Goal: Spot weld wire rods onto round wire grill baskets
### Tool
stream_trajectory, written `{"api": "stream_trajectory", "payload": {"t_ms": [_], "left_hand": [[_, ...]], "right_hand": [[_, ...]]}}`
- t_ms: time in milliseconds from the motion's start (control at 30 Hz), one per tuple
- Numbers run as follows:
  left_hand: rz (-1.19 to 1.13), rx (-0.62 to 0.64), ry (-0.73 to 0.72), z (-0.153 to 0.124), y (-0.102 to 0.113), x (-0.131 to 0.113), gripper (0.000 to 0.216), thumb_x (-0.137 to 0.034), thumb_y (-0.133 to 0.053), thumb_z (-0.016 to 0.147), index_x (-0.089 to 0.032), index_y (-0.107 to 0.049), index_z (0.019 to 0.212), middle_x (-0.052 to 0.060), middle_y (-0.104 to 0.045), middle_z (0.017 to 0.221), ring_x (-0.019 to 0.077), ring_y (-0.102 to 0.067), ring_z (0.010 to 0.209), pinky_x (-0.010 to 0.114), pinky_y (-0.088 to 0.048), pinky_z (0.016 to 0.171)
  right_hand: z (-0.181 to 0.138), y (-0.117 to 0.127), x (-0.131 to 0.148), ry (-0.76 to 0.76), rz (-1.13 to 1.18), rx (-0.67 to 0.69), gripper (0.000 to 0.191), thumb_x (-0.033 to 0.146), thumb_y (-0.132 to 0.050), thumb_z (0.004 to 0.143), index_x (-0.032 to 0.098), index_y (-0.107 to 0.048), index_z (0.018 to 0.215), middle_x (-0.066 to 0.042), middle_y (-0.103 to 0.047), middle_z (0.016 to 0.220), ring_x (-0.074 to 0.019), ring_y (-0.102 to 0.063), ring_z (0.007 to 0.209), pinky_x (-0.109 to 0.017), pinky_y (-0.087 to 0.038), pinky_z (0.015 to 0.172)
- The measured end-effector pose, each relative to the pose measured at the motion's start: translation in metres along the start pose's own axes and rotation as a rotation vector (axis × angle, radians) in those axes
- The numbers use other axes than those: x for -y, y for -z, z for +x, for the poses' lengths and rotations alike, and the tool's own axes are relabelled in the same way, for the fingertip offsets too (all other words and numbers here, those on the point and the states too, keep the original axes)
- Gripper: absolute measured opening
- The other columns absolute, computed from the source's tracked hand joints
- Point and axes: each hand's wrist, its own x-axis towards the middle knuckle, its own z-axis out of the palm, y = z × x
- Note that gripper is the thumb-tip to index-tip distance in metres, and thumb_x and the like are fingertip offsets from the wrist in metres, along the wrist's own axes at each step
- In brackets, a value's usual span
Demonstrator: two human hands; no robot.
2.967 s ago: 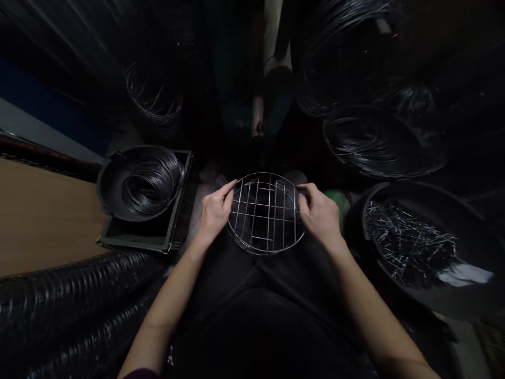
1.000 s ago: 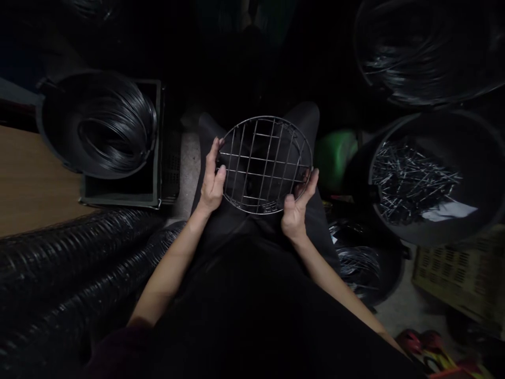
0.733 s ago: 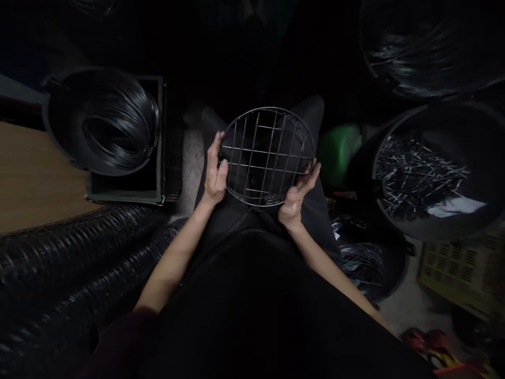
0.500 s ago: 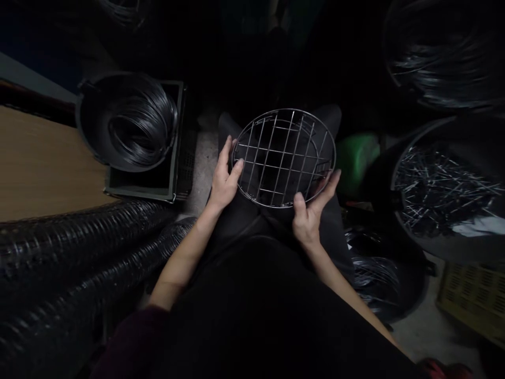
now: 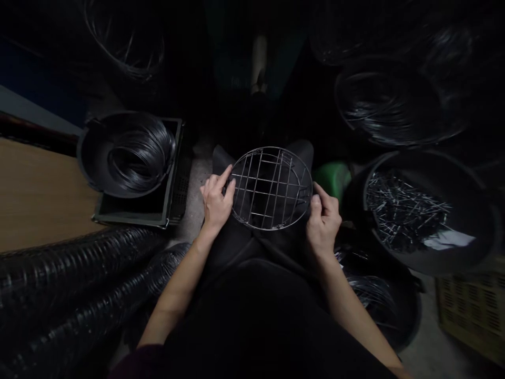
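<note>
A round wire rack (image 5: 270, 188) with a grid of thin metal bars lies over my lap, above my dark trousers. My left hand (image 5: 215, 202) grips its left rim, thumb on top. At the right rim my right hand (image 5: 323, 221) pinches the edge with its fingertips. Both of my forearms reach in from the bottom of the view.
A black tub with a coil of dark wire (image 5: 132, 152) sits in a crate at the left. Another tub of short wire pieces (image 5: 406, 213) is at the right. Rolls of black mesh (image 5: 59, 284) lie at lower left, a green object (image 5: 333, 176) beside my knee.
The rack has come down flatter over my lap. My right hand shifted from under the lower right rim up to the right edge. The view tilted upward.
</note>
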Motion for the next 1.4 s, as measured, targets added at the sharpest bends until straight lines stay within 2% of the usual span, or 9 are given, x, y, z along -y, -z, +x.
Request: {"api": "stream_trajectory", "payload": {"t_ms": [133, 300, 633, 833, 900, 967, 1067, 1167, 1400], "left_hand": [[0.189, 0.012, -0.041, 0.005, 0.002, -0.004, 0.04, -0.039, -0.046, 0.099, -0.024, -0.062, 0.132, 0.006, -0.063, 0.089, 0.0209, -0.058, 0.086, 0.036, -0.044, 0.083], [0.255, 0.096, -0.08, 0.009, 0.009, -0.005, 0.043, -0.04, -0.041, 0.101, -0.023, -0.059, 0.136, 0.005, -0.065, 0.083, 0.0197, -0.06, 0.082, 0.034, -0.043, 0.082], [0.208, 0.18, -0.063, 0.014, 0.016, -0.008, 0.041, -0.039, -0.044, 0.101, -0.023, -0.06, 0.134, 0.008, -0.074, 0.099, 0.0219, -0.066, 0.093, 0.036, -0.047, 0.087], [0.214, 0.134, -0.085, 0.005, 0.01, -0.001, 0.043, -0.042, -0.041, 0.101, -0.025, -0.058, 0.137, 0.007, -0.069, 0.09, 0.0207, -0.062, 0.085, 0.036, -0.047, 0.084], [0.209, 0.122, -0.067, -0.002, 0.007, -0.001, 0.047, -0.046, -0.04, 0.101, -0.025, -0.055, 0.139, 0.008, -0.067, 0.094, 0.0228, -0.061, 0.089, 0.039, -0.047, 0.087], [0.182, 0.116, -0.048, -0.009, 0.006, -0.001, 0.052, -0.051, -0.038, 0.1, -0.024, -0.051, 0.143, 0.012, -0.065, 0.109, 0.0262, -0.059, 0.101, 0.044, -0.047, 0.092], [0.059, 0.157, -0.07, -0.019, 0.003, 0.002, 0.058, -0.053, -0.029, 0.101, -0.024, -0.039, 0.15, 0.015, -0.053, 0.138, 0.0289, -0.052, 0.123, 0.048, -0.042, 0.104], [-0.091, 0.225, -0.127, -0.024, -0.002, 0.008, 0.061, -0.055, -0.021, 0.102, -0.024, -0.026, 0.154, 0.013, -0.04, 0.154, 0.0272, -0.041, 0.139, 0.048, -0.034, 0.116], [-0.202, 0.209, -0.126, -0.026, -0.022, 0.019, 0.064, -0.057, -0.008, 0.1, -0.028, -0.006, 0.158, 0.009, -0.029, 0.16, 0.0222, -0.028, 0.15, 0.046, -0.029, 0.122]], "right_hand": [[0.017, 0.003, 0.006, 0.057, -0.045, 0.05, 0.048, 0.05, -0.045, 0.095, 0.021, -0.066, 0.127, -0.008, -0.065, 0.098, -0.0186, -0.061, 0.089, -0.039, -0.052, 0.085], [0.032, 0.006, 0.01, 0.099, -0.091, 0.099, 0.046, 0.046, -0.048, 0.093, 0.02, -0.068, 0.125, -0.005, -0.06, 0.084, -0.0162, -0.056, 0.073, -0.036, -0.052, 0.075], [0.055, 0.006, 0.013, 0.057, -0.062, 0.152, 0.037, 0.037, -0.053, 0.087, 0.021, -0.074, 0.113, -0.005, -0.069, 0.09, -0.0152, -0.057, 0.069, -0.033, -0.052, 0.068], [0.042, 0.01, 0.008, 0.106, -0.137, 0.187, 0.04, 0.04, -0.049, 0.091, 0.022, -0.068, 0.122, -0.006, -0.065, 0.093, -0.017, -0.058, 0.074, -0.038, -0.054, 0.075], [0.031, 0.013, 0.004, 0.13, -0.174, 0.224, 0.047, 0.046, -0.046, 0.094, 0.023, -0.062, 0.132, -0.009, -0.063, 0.104, -0.0206, -0.062, 0.086, -0.043, -0.055, 0.081], [0.016, 0.017, 0.0, 0.188, -0.208, 0.29, 0.061, 0.055, -0.047, 0.093, 0.024, -0.047, 0.146, -0.013, -0.057, 0.126, -0.0277, -0.058, 0.113, -0.052, -0.051, 0.094], [-0.005, 0.019, -0.008, 0.234, -0.208, 0.424, 0.096, 0.067, -0.055, 0.084, 0.024, -0.012, 0.159, -0.016, -0.03, 0.157, -0.0347, -0.033, 0.143, -0.06, -0.036, 0.112], [-0.02, 0.014, -0.019, 0.179, -0.153, 0.508, 0.114, 0.07, -0.06, 0.08, 0.024, 0.011, 0.158, -0.016, -0.009, 0.165, -0.0345, -0.019, 0.15, -0.059, -0.031, 0.116], [-0.035, -0.014, -0.044, 0.106, -0.029, 0.468, 0.115, 0.082, -0.041, 0.082, 0.027, 0.035, 0.148, -0.012, 0.014, 0.165, -0.0303, 0.004, 0.153, -0.061, -0.017, 0.121]]}}
